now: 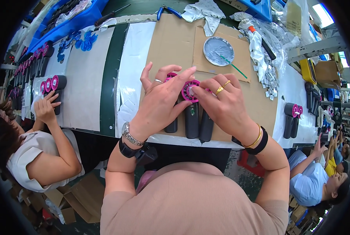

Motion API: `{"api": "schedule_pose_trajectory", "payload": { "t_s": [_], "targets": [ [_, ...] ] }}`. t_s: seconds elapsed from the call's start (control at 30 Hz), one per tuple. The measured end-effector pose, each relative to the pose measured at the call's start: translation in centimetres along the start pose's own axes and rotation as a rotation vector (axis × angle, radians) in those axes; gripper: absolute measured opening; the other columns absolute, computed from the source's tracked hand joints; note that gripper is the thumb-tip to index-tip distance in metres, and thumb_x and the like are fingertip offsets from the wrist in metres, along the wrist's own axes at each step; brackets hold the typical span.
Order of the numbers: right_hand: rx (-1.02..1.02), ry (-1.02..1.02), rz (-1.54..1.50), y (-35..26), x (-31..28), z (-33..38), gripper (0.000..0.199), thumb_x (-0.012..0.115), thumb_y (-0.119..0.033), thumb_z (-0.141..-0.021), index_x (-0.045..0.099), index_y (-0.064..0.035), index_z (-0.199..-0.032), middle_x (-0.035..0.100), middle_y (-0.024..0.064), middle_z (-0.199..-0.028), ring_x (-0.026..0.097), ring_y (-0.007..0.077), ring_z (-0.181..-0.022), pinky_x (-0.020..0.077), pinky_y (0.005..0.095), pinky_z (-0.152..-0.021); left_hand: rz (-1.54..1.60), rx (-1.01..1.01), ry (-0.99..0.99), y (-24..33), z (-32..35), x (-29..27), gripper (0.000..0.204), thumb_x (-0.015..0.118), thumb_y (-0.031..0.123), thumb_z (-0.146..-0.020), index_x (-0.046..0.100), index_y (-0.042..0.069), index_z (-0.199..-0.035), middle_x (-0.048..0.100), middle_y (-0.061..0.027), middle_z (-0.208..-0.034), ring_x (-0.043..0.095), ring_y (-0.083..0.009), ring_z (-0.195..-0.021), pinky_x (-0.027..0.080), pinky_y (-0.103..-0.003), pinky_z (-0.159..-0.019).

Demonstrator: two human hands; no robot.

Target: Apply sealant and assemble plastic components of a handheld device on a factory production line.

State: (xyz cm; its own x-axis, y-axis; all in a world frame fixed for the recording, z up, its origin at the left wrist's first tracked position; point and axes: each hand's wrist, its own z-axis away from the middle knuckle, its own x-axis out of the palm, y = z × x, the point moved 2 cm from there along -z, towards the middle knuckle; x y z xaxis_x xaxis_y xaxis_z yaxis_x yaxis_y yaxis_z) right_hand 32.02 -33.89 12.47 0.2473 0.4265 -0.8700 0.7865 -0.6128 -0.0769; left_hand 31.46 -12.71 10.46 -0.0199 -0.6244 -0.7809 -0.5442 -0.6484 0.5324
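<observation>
Three dark grey-handled devices with round pink-rimmed heads, like small hair dryers or hand fans, lie side by side on the cardboard before me. The middle device (192, 121) shows its slotted pink ring and a small pale piece (191, 91) at the centre. My right hand (224, 98) is closed in a pinch at that centre, its fingertips on the pale piece. Over the left device (171, 127) is my left hand (161, 96), fingers spread, with its thumb by the lower edge of the middle head. My hands partly hide the heads of the outer devices.
Beyond my hands stands a round dish (219, 51) of grey paste with a green stick (233, 66). Small silvery squares (269, 80) and crumpled plastic lie to the right. Blue-handled pliers (169, 11) lie at the back. Co-workers sit on both sides, with similar devices (58, 83).
</observation>
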Motion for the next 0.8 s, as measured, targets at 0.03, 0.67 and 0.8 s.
{"api": "schedule_pose_trajectory", "payload": {
  "t_s": [0.03, 0.67, 0.8],
  "targets": [
    [0.022, -0.008, -0.029, 0.1, 0.0, -0.1, 0.031, 0.087, -0.01, -0.082, 0.08, -0.0095, -0.112, 0.073, 0.0031, -0.11, 0.068, 0.0227, -0.1, 0.0495, 0.0409, -0.093, 0.003, -0.002, -0.002, 0.0, 0.0, 0.0, 0.089, 0.091, 0.02, -0.089, 0.05, 0.019, -0.168, 0.078, 0.0032, -0.136, 0.053, -0.0255, -0.149, 0.006, -0.063, -0.132],
    [0.116, -0.115, -0.162, 1.0, 0.2, -0.8, 0.023, 0.086, -0.014, -0.089, 0.083, -0.0115, -0.112, 0.074, 0.0014, -0.111, 0.066, 0.0233, -0.11, 0.0458, 0.0438, -0.104, -0.015, 0.007, 0.001, -0.3, 0.0, 0.2, 0.084, 0.089, 0.021, -0.091, 0.049, 0.02, -0.165, 0.08, 0.005, -0.131, 0.055, -0.0215, -0.146, 0.005, -0.064, -0.132],
    [0.12, -0.113, -0.18, 0.9, 0.2, -0.8, 0.023, 0.085, -0.014, -0.09, 0.083, -0.0115, -0.112, 0.074, 0.0013, -0.11, 0.066, 0.0234, -0.111, 0.0453, 0.0439, -0.105, -0.015, 0.012, 0.004, -0.4, 0.3, 0.2, 0.085, 0.09, 0.022, -0.09, 0.049, 0.02, -0.165, 0.079, 0.0047, -0.133, 0.055, -0.0218, -0.146, 0.005, -0.064, -0.132]
  ]
}}
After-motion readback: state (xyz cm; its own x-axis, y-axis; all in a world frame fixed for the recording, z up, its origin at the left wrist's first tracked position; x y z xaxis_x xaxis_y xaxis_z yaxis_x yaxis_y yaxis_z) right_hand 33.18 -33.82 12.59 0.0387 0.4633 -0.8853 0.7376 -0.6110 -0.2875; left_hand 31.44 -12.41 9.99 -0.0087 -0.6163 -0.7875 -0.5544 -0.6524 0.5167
